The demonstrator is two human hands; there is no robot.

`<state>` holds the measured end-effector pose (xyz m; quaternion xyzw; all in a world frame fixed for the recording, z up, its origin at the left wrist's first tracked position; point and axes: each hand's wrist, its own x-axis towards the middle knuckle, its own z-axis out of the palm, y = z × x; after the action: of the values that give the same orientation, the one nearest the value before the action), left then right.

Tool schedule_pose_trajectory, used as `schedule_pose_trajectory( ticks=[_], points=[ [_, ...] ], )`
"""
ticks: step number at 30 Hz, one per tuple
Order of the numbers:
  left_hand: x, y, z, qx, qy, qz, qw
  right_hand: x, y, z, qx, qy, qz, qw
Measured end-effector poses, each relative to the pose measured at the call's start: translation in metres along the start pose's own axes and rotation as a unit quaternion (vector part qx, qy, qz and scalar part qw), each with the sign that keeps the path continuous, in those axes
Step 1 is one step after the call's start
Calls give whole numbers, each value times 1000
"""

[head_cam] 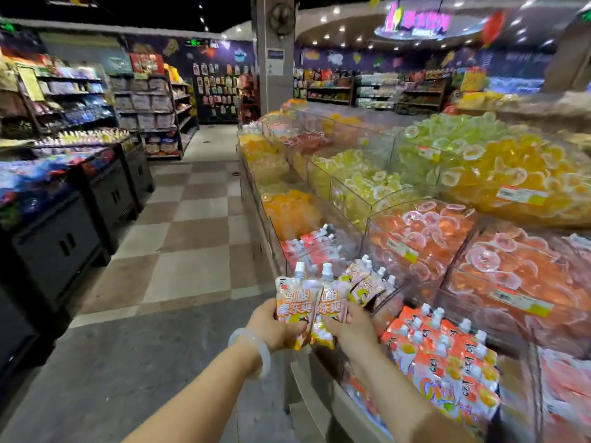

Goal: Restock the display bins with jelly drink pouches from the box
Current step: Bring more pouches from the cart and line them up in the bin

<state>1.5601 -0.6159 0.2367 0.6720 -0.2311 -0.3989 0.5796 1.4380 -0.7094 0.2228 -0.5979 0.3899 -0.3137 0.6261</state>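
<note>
From the camera on my head, I look down a shop aisle with my two bare arms stretched out in front of me. My left hand (277,327) grips a jelly drink pouch (295,303), fingers curled round its lower part, white cap pointing up. A pale bangle (256,346) sits on that wrist. My right hand (350,326) holds a second pouch (329,310) just beside the first, the two touching edge to edge, and more pouches (367,282) fan out behind it toward the display; I cannot tell exactly how many it holds.

To my right stands a display of clear bins (371,219). The near bin holds orange pouches (447,362) standing upright with white caps. The bin just beyond my hands holds a few red and white pouches (313,244). Further bins are heaped with round jelly cups (479,167) in orange, yellow and green. Below and left is a checkered floor (192,219), with dark cabinets (64,238) across the aisle.
</note>
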Motion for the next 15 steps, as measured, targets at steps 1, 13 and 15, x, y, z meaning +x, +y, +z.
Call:
schedule_pose_trajectory(
  ticks=[1,13,15],
  points=[
    [14,3,-7,7,-6,0,1000,9,-1,8,2,14,0,1000],
    [187,4,20,66,-127,-22,990,137,15,14,-25,196,22,980],
    [217,3,34,86,-134,-14,987,165,24,13,-6,242,44,969]
  ],
)
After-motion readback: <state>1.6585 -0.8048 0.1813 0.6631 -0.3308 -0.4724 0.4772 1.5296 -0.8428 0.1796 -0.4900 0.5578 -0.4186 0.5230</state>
